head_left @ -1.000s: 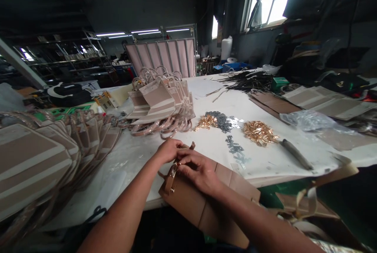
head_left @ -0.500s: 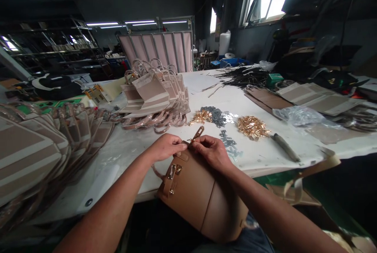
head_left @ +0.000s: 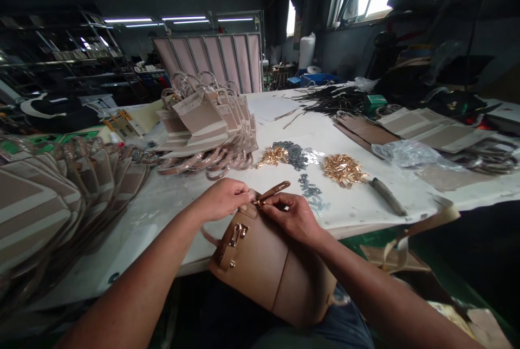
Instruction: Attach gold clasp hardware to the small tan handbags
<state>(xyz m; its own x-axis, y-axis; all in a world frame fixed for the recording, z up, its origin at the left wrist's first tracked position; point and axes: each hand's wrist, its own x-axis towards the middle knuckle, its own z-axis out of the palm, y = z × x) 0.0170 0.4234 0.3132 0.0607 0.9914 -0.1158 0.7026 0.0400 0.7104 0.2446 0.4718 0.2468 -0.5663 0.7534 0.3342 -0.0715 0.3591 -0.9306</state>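
At the left edge of the frame, a row of bag panels (head_left: pixel 32 197) with wrapped handles leans in layers on the table (head_left: pixel 272 124). Right of it, left of centre, sits a second stack of panels (head_left: pixel 205 121), also with wrapped handles.

Below centre is the brown bag (head_left: pixel 264 267), its near part over the person's lap and its upper-left end by the table's edge. Its long axis slants from upper left to lower right, and the end with gold clasps (head_left: pixel 239 235) faces upper left. The left hand (head_left: pixel 222 198) is at the bag's top corner, fingers curled and thumb pressed in, pinching that corner; the bag extends below and right of it.

From that corner a brown strap (head_left: pixel 275 191) sticks out, its long axis rising gently and its free tip pointing right and slightly up. The right hand (head_left: pixel 293 218) lies just below the strap and above the bag's face, thumb and forefinger nearly together, pinched on a small gold fitting (head_left: pixel 258 202) at the strap's base.

Beyond the hands lie small gold pieces (head_left: pixel 275 156), then grey metal plates (head_left: pixel 298 156), then a larger gold pile (head_left: pixel 344 170). Farther right are a grey stick (head_left: pixel 388 197), slanting down to the right, and clear plastic (head_left: pixel 414 154).
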